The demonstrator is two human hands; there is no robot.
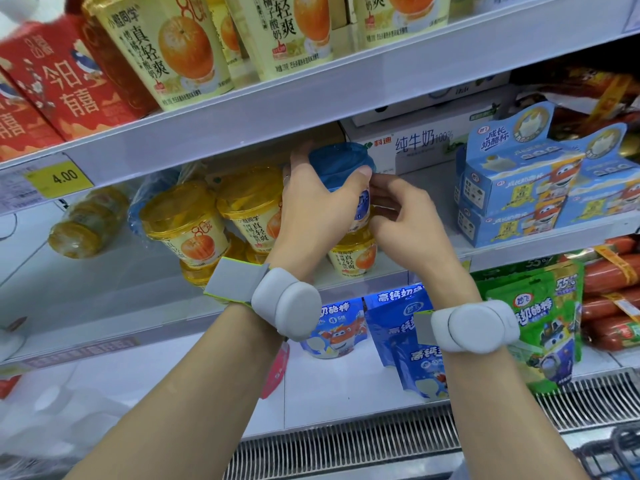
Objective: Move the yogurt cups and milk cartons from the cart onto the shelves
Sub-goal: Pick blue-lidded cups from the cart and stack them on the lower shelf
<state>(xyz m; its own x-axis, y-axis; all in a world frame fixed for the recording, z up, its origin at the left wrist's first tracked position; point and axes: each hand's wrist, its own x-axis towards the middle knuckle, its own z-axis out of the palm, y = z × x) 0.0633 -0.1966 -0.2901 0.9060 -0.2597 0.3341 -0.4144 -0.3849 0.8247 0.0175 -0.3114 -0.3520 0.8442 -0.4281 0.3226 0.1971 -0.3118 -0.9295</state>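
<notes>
A blue-lidded yogurt cup (341,164) is held at the middle shelf, on top of a yellow orange-flavour cup (353,254). My left hand (311,209) grips the blue cup from the left, thumb across its lid edge. My right hand (401,216) touches the cup's right side with curled fingers. More yellow orange yogurt cups (187,223) stand and lie stacked to the left on the same shelf (433,268). The cart is almost out of view.
A white milk carton box (415,147) sits right behind the blue cup. Blue cheese-cup packs (519,188) stand to the right. Tall orange yogurt cartons (173,50) and red boxes (62,84) fill the upper shelf. Cheese stick bags (398,327) and sausages (609,299) lie below.
</notes>
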